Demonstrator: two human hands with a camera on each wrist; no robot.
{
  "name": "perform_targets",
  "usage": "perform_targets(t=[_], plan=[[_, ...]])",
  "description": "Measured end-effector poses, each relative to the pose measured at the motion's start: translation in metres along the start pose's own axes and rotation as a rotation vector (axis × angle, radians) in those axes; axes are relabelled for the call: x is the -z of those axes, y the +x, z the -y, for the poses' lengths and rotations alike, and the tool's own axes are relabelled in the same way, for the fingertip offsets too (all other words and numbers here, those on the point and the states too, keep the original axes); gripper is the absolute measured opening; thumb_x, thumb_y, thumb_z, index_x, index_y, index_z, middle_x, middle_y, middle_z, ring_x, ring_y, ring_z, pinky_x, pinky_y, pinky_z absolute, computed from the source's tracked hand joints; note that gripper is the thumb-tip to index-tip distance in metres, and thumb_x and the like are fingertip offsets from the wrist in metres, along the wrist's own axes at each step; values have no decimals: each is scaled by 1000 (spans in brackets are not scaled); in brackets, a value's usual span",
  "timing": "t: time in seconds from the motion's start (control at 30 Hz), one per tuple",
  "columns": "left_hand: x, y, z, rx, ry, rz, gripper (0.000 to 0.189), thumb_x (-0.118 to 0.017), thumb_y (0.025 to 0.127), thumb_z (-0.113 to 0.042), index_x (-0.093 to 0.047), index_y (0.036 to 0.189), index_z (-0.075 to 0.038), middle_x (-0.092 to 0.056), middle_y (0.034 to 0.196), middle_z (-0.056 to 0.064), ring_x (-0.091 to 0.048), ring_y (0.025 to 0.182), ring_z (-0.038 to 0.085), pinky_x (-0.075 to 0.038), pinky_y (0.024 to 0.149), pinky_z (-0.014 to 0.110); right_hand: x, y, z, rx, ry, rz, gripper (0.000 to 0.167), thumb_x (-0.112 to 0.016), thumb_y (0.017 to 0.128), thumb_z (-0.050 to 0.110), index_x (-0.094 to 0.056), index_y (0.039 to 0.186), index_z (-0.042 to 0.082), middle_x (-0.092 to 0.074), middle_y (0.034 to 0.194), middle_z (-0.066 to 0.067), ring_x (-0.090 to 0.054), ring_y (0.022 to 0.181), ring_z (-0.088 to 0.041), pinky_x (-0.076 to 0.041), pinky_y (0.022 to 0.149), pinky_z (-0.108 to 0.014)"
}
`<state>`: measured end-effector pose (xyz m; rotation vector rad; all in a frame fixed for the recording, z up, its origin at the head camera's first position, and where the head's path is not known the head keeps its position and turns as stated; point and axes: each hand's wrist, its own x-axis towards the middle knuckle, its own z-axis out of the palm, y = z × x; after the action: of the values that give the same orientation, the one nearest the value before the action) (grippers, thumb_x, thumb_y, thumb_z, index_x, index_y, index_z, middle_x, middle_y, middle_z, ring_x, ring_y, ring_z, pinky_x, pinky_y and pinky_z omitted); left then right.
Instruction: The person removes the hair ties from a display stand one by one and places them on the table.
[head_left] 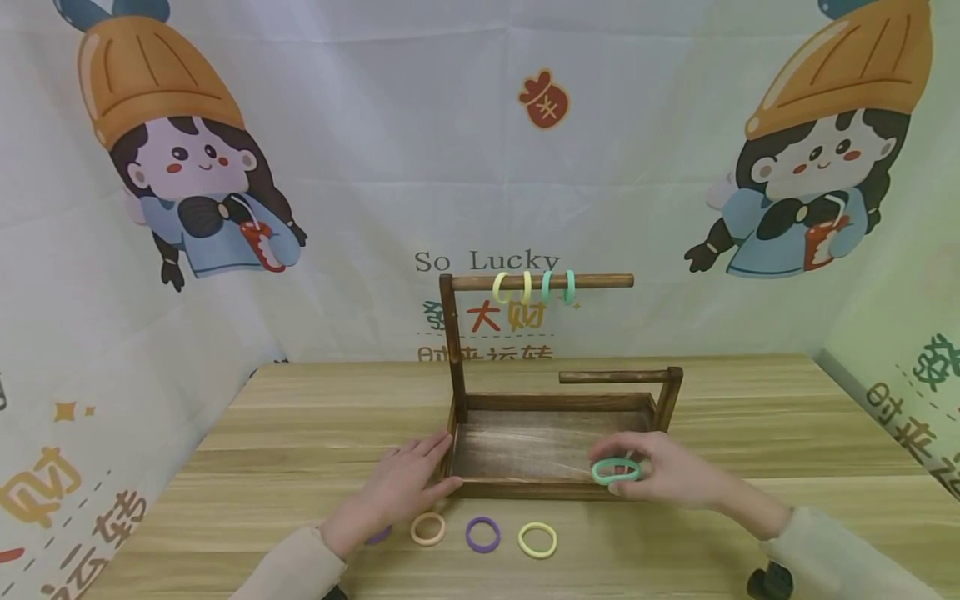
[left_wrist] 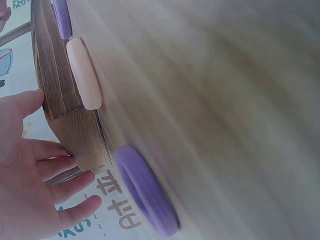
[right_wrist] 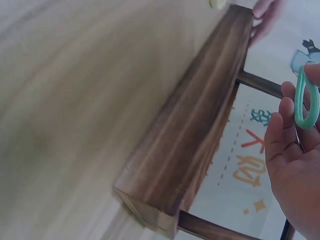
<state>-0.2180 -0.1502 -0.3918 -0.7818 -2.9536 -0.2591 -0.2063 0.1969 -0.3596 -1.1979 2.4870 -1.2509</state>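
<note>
The person's right grip (head_left: 671,468) pinches a mint green ring (head_left: 615,481) between thumb and fingers, near the front right part of a dark wooden tray (head_left: 532,489); the right wrist view shows that ring apart from the tray. The left grip (head_left: 401,483) holds nothing: its fingers are extended and rest against the tray's left end, with the thumb at the front corner.

The tray stands on a light wooden table (head_left: 750,417). From the post at its left end runs an upper bar (head_left: 603,282), where two pale yellow rings (head_left: 527,287) and two green rings (head_left: 547,286) hang, the yellow pair nearer the post. The lower bar (head_left: 615,377), from the right post, carries none.

In front of the tray, a purple ring (head_left: 378,536) partly hidden by the left grip, a peach ring (head_left: 413,530), another purple ring (head_left: 469,535) and a yellow ring (head_left: 537,556) lie flat in a row, apart from one another
</note>
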Motion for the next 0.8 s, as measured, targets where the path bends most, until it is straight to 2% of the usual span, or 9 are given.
perform_targets(t=[0.17,0.37,0.57,0.8], plan=[[0,0,0,-2,-5,-3,65,-47,87,-46,-38,132,0,-36,135,15,-38,114,40,-29,91,56,-10,-1,-6,90,-9,14,28,-62,82,9,-57,109,4,-60,95,5,-54,76,-9,-47,63,-26],[0,0,0,2,-15,3,65,-47,88,-46,-38,132,0,-35,135,15,-38,115,40,-28,91,56,-19,-3,-8,136,27,38,29,-63,80,3,-56,108,1,-60,98,-2,-54,78,-9,-49,65,-27],[0,0,0,5,-18,7,64,-46,88,-46,-38,132,0,-35,136,14,-38,115,40,-28,92,56,-28,-6,-10,129,-28,29,33,-66,75,1,-58,107,5,-59,101,-2,-55,82,-15,-48,70,-27],[0,0,1,5,-25,11,64,-46,88,-46,-37,132,0,-34,136,14,-37,115,41,-27,92,57,-37,-8,-14,200,-143,12,36,-69,71,4,-59,105,10,-57,94,8,-53,77,-10,-46,66,-23]])
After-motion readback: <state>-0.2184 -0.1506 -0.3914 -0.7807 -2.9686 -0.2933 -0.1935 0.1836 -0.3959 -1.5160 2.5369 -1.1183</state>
